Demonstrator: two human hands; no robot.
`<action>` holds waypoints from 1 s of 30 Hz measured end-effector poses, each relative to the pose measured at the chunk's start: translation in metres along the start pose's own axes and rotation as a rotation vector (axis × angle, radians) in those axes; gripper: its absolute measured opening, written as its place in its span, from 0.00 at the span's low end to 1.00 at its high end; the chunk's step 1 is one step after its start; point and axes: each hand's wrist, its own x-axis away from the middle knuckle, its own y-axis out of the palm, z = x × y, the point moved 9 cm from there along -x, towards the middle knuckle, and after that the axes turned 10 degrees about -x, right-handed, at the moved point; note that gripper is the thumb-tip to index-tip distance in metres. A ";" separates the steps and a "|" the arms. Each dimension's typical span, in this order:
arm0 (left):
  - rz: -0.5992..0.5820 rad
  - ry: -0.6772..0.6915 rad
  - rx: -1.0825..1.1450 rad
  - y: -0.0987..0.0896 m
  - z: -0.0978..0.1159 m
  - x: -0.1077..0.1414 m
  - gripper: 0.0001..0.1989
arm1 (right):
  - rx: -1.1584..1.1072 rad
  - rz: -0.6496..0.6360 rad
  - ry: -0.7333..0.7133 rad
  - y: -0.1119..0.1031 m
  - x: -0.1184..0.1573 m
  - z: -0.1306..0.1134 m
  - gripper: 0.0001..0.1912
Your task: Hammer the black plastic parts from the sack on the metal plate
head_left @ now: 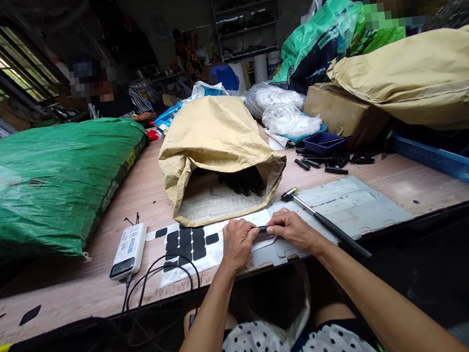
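Between my two hands lies a small black stick-like part, its ends covered by my fingers. My left hand pinches one end and my right hand pinches the other, just above the table's front edge. Under them is a pale flat board. To the left lies a white sheet with black rounded-square stickers. A hammer with a black handle rests right of my right hand on a grey board. Directly beyond my hands, a tan sack opens toward me, with black pieces inside.
A white power bank with black cables stands at left, beside a large green sack. Loose black parts, a purple tray, a cardboard box and a blue basket occupy the right. Other people sit farther back.
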 end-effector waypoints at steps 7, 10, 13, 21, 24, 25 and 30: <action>0.010 0.005 0.033 -0.003 0.001 0.002 0.16 | -0.074 -0.023 0.019 -0.001 0.003 0.001 0.14; 0.006 0.014 0.023 -0.003 0.001 0.002 0.18 | -0.087 -0.029 0.029 -0.002 0.003 0.000 0.16; 0.001 0.020 0.009 -0.003 0.001 0.001 0.17 | -0.116 -0.050 0.031 -0.001 0.001 0.001 0.16; -0.008 0.015 0.039 -0.002 0.002 0.002 0.16 | -0.246 -0.033 0.115 0.002 -0.006 0.012 0.15; -0.009 0.011 0.039 -0.002 0.001 0.001 0.17 | -0.267 -0.022 0.127 0.003 -0.006 0.012 0.15; -0.010 0.010 0.037 -0.002 0.001 0.001 0.17 | -0.273 -0.016 0.133 0.003 -0.006 0.013 0.15; -0.016 0.008 0.036 -0.001 0.001 0.001 0.17 | -0.291 0.017 0.165 0.004 -0.007 0.019 0.15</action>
